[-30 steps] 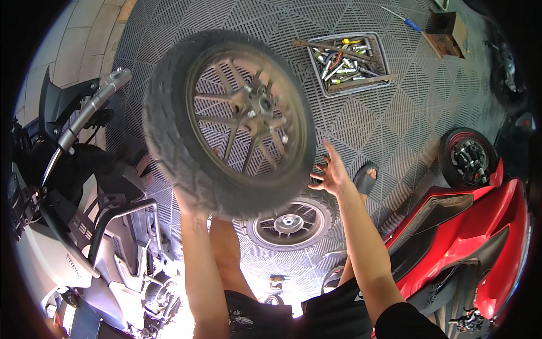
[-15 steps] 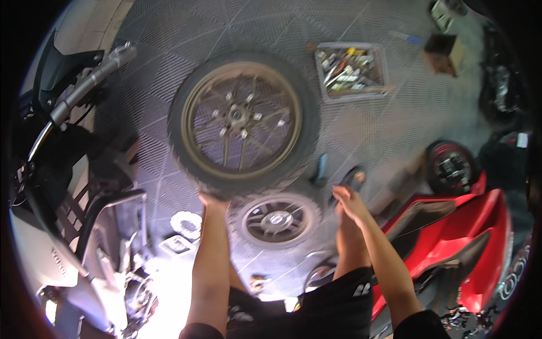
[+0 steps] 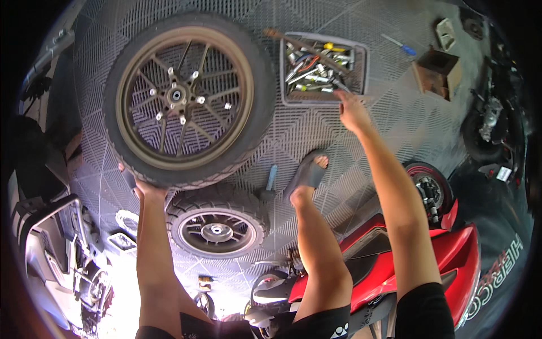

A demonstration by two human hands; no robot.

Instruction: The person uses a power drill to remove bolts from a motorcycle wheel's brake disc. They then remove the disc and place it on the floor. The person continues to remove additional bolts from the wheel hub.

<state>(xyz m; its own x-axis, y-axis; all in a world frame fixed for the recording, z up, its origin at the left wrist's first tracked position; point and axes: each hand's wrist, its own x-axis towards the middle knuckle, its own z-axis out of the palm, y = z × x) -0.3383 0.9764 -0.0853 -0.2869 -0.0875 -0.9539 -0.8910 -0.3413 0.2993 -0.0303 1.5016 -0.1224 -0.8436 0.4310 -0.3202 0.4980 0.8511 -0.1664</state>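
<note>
A large motorcycle wheel (image 3: 243, 121) with a bronze spoked rim and black tyre fills the upper left. My left hand (image 3: 149, 189) is closed against the tyre's near edge, its fingers partly hidden by the tyre. A grey plastic bin (image 3: 366, 65) of loose tools and sockets stands right of the wheel. At its near right corner is my right hand (image 3: 354, 116), fingers stretched toward the contents, with nothing visible in them. A long rusty bar (image 3: 316, 48) lies across the bin. Close to me, a smaller wheel (image 3: 217, 230) with a knobbly tyre lies below the large one.
A blue-handled hammer (image 3: 271, 178) lies by my sandalled foot (image 3: 310, 169). A red motorcycle (image 3: 389, 271) stands at the right, another motorcycle (image 3: 56, 254) at the left. Farther right are an open box (image 3: 437, 73) and a blue-handled screwdriver (image 3: 405, 48).
My right hand has moved forward from beside my foot to the tool bin. The view has shifted to the right, while my left hand stays at the large wheel's near edge.
</note>
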